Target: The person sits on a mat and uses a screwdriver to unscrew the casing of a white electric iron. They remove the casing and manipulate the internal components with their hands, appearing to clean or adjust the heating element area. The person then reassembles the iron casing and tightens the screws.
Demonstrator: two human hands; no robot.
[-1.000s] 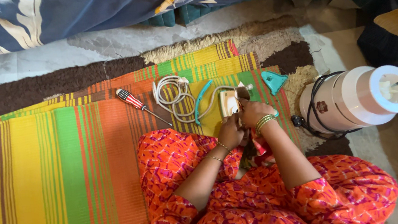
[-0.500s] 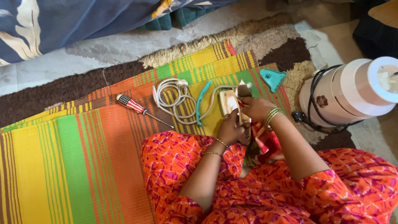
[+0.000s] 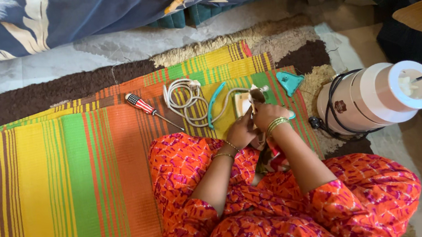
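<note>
Gripping a small cream-coloured device (image 3: 244, 104) over the striped mat (image 3: 73, 171), left hand (image 3: 242, 131) and right hand (image 3: 267, 114) both close around it.

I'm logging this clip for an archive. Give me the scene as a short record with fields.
Setting: person seated on a striped mat
Left hand: on a small cream device
Right hand: on the same device
Beside hands: coiled white cord, screwdriver, teal handle piece
Right side: white cylindrical appliance
</note>
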